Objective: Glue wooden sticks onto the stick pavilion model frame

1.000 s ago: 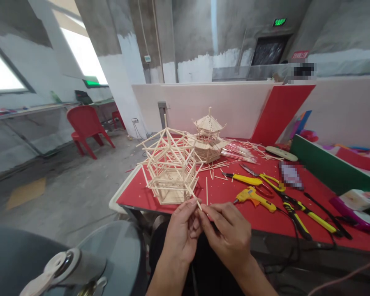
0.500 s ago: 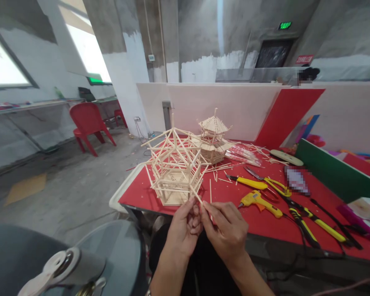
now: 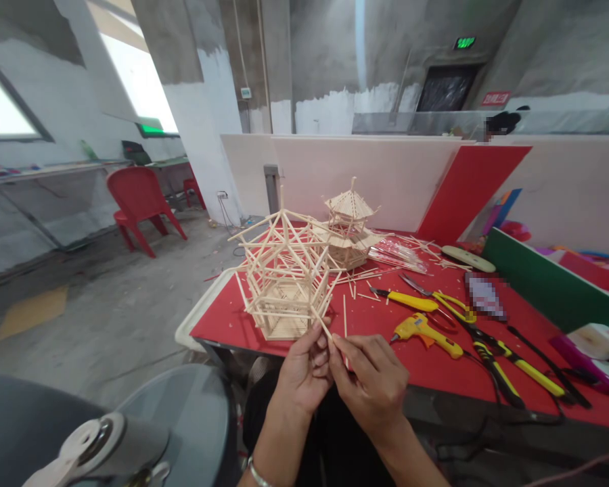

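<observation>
A thin wooden stick [image 3: 323, 325] slants between my two hands in front of a pavilion model built of sticks [image 3: 284, 287]. My right hand [image 3: 371, 372] pinches the stick's lower end between thumb and fingers. With its fingers curled and palm turned up, my left hand [image 3: 304, 368] holds the stick near its middle by thumb and fingertips. The stick's upper end overlaps the model's lower right corner; whether it touches there I cannot tell. Behind stands a second, roofed stick model [image 3: 350, 226].
Right of my hands, the red tabletop [image 3: 370, 321] carries a yellow glue gun [image 3: 426, 335], yellow-handled cutters [image 3: 411, 299], scissors [image 3: 451, 304] and black-yellow pliers [image 3: 517, 365]. Loose sticks and a plastic packet [image 3: 398, 253] lie farther back. A green board [image 3: 532, 284] edges the right side.
The view has shifted slightly, and a bracelet on my left wrist shows more fully. Both hands keep their hold on the stick, almost unmoved against the model.
</observation>
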A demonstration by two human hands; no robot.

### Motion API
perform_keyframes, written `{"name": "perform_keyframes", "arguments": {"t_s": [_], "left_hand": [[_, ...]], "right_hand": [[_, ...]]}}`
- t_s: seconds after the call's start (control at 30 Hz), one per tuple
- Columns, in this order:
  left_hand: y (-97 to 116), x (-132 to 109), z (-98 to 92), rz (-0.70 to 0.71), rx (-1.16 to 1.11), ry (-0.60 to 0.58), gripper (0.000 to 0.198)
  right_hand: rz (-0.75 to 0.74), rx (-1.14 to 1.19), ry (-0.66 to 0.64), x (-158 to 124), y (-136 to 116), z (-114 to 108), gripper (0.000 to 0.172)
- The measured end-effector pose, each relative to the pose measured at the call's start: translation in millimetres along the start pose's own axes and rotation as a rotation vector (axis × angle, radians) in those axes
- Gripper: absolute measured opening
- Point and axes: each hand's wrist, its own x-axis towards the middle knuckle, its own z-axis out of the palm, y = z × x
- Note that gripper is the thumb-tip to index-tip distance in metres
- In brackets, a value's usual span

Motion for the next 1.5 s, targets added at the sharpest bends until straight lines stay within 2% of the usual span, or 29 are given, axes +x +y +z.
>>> {"name": "perform_keyframes", "arguments": {"t_s": [0.3,0.6,1.03,1.3,1.5], "left_hand": [[-1.6,3.1,-1.6,-0.002,-0.038,-0.013,0.008],[0.0,2.0,4.0,-0.019,-0.003,0.031,0.009],[-1.1,5.5,1.1,-0.052,-0.066,-0.001,0.017],[-1.2,7.4,-0.1,-0.032,-0.072,-0.001,0.005],[-1.3,6.8,-1.3,-0.048,-0.081,-0.007,0.008]], "right_hand": [[0.029,0.006,-0.011,-1.9,0.4,0.7,0.022],[0.076,-0.018,-0.026,0.4,1.0,2.3,0.022],[0.136,-0.111,-0.022,10.3,-4.5,13.3,0.007],[0.143,-0.161,-0.013,14.8,-8.5,13.7,0.004],[0.137,-0.169,-0.004,15.0,-8.7,14.5,0.003]]}}
